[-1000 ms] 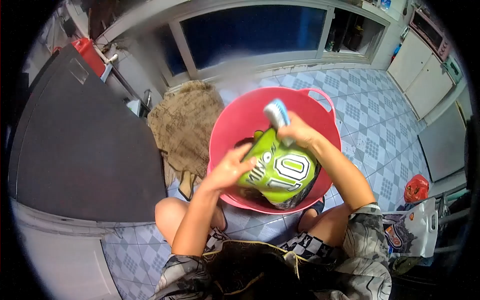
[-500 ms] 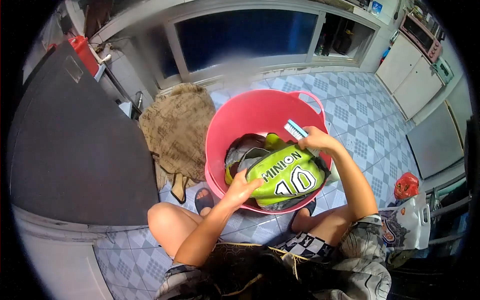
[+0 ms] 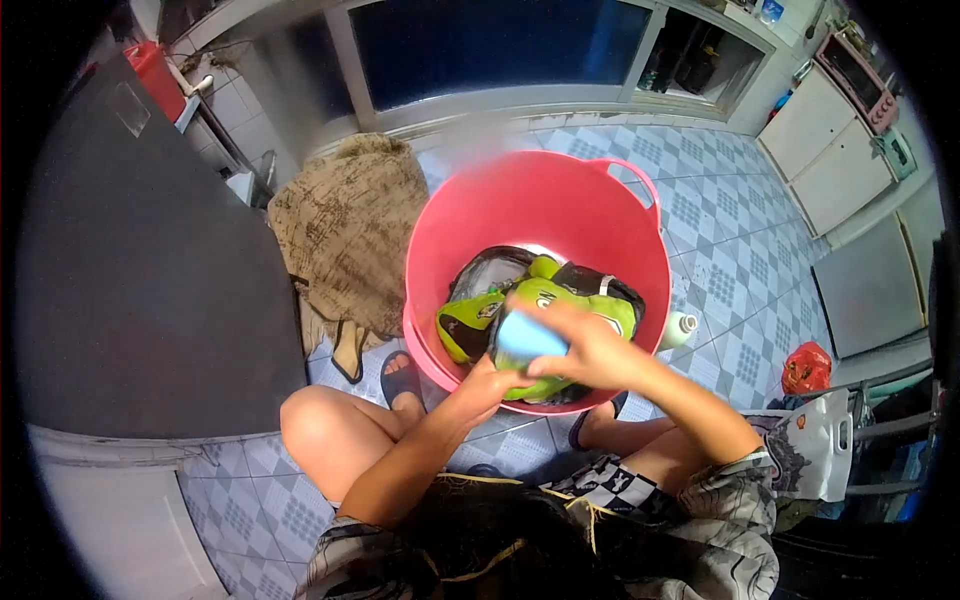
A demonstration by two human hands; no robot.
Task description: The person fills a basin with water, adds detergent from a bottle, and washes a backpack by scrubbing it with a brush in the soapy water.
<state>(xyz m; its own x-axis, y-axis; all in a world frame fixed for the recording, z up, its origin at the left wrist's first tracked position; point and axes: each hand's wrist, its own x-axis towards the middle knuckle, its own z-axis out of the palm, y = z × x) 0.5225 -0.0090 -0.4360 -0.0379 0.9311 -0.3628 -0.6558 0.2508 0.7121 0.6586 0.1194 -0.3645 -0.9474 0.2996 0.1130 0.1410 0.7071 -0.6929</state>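
Brush (image 3: 530,337) shifted leftward, back upward, axis blurred

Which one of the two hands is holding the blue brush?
The right hand: it grips the blue brush, while the left hand holds the green item's edge.

2 hnds (image 3: 595,347), 1 brush (image 3: 530,338), 1 pnk tub (image 3: 545,200)

Blue brush (image 3: 528,337), green-and-black bag (image 3: 592,303)
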